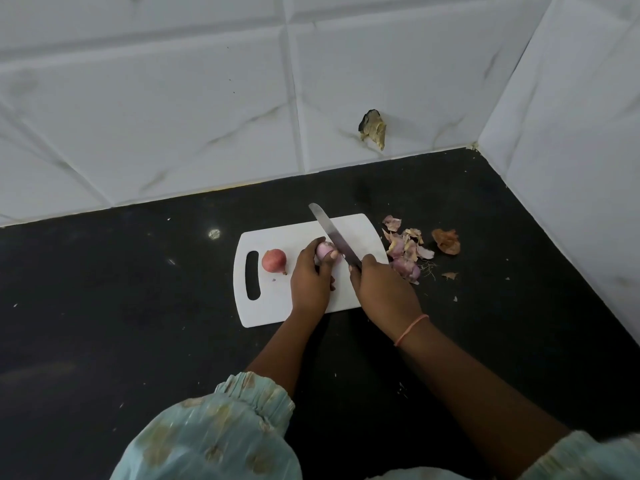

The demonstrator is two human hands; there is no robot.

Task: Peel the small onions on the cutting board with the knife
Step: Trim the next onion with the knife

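Both forearms reach forward over the dark counter (104,306) to the board (277,306).

Left hand (310,275): fingers curled round a pale, partly skinned onion (323,252), pinning it on the board. Right hand (381,285): wrapped round the knife (334,235) handle, which the fist hides. The hands are close but not touching. The blade angles up and away to the left, its edge lying against the right side of the held onion.

Judged step: peeling or trimming this onion, skin partly off.

Left of the left hand, apart from it, a second onion (274,260) sits on the board near the handle slot, red skin and root intact: not yet done.

Right of the right hand, off the board, a heap of peels (408,247).

Beyond: tiled wall (207,98).

Next move, judged: a shallow cut to lift the remaining skin, blade kept clear of the left fingertips; then take the red onion.
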